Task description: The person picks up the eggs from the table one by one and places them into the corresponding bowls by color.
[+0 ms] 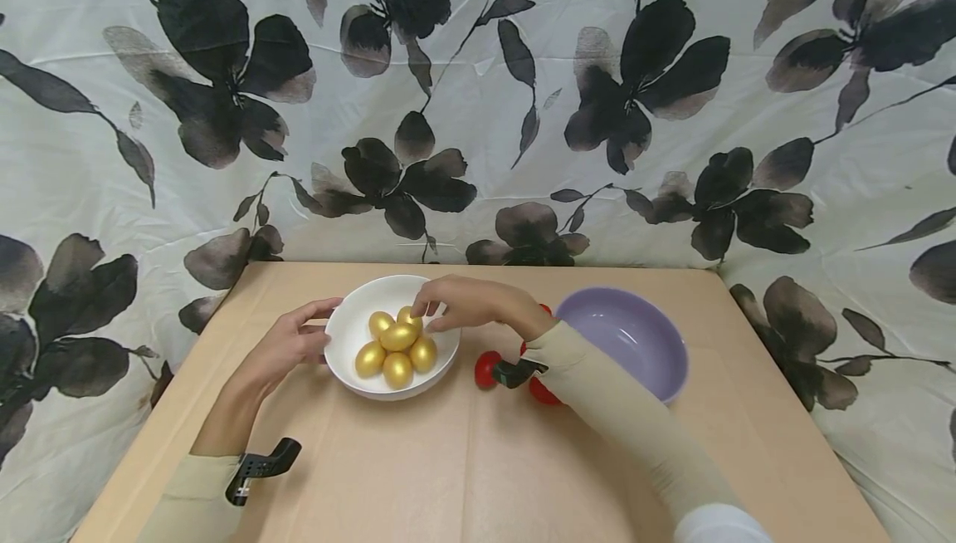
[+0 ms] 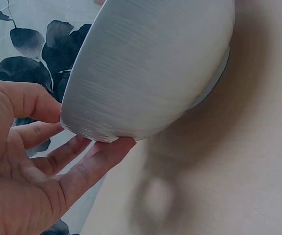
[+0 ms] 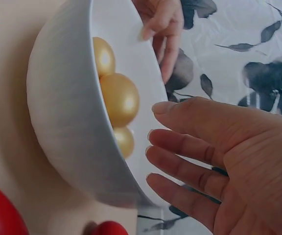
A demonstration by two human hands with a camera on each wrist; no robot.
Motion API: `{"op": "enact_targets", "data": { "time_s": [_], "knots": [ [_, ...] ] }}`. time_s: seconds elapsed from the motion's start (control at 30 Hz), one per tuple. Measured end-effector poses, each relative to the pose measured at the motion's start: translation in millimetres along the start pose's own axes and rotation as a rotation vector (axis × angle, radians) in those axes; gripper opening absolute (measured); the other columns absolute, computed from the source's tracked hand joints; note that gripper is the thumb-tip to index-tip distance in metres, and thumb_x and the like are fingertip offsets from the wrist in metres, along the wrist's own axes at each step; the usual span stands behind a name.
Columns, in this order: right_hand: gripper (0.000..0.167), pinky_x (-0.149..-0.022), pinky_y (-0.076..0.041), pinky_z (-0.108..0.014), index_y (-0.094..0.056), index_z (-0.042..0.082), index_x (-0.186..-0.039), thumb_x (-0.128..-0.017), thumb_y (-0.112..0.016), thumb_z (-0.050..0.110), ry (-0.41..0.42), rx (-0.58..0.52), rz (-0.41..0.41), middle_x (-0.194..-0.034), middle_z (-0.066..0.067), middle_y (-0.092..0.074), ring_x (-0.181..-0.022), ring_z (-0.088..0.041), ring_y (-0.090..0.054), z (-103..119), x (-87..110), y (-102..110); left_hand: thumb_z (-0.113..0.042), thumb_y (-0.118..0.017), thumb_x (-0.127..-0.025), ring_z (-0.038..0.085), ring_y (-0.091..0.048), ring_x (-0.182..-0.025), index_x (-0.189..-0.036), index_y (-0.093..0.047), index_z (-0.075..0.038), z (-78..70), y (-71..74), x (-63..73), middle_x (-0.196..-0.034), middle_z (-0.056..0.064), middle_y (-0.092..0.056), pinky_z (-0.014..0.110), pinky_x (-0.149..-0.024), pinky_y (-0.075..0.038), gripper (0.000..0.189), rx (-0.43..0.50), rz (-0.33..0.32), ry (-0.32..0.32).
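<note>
Several shiny gold eggs (image 1: 399, 336) lie heaped in a white bowl (image 1: 347, 364) left of the table's middle. My left hand (image 1: 295, 339) holds the bowl by its left side. In the left wrist view, the fingers of that left hand (image 2: 43, 152) meet the bowl's rim and outer wall (image 2: 146, 68). Over the bowl's right rim hovers my right hand (image 1: 466, 302), close to the gold eggs. The right wrist view shows this right hand (image 3: 219, 156) with fingers spread apart and nothing between them, beside the eggs (image 3: 120, 100).
Red egg-like pieces (image 1: 487, 369) lie on the table (image 1: 373, 476) right of the white bowl, some partly hidden by my right forearm. A purple bowl (image 1: 627, 335) stands further right, overlapped by the sleeve. Behind the table hangs a flowered cloth (image 1: 508, 128).
</note>
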State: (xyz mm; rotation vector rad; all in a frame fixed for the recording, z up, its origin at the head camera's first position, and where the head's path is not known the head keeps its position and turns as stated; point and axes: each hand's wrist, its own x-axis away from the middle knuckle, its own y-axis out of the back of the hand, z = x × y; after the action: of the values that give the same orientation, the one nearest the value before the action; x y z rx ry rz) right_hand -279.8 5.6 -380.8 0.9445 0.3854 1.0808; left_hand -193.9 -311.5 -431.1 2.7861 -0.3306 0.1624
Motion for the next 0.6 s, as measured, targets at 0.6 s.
{"op": "enact_targets", "data": {
  "time_s": [0.6],
  "knots": [
    [0.029,-0.087,-0.059,-0.031,-0.070,0.014,-0.125,-0.096,-0.070,0.013,-0.169,-0.120,-0.247,-0.121,-0.004,-0.070,-0.111,-0.020,-0.067,-21,75.6,21,0.002,-0.056,-0.093,0.044,-0.058,-0.122,-0.156,-0.035,-0.003,-3.0,0.3,-0.7,-0.150,0.029,-0.040,0.037,-0.078,-0.062,0.067,-0.027,-0.001,0.004]
  ]
}}
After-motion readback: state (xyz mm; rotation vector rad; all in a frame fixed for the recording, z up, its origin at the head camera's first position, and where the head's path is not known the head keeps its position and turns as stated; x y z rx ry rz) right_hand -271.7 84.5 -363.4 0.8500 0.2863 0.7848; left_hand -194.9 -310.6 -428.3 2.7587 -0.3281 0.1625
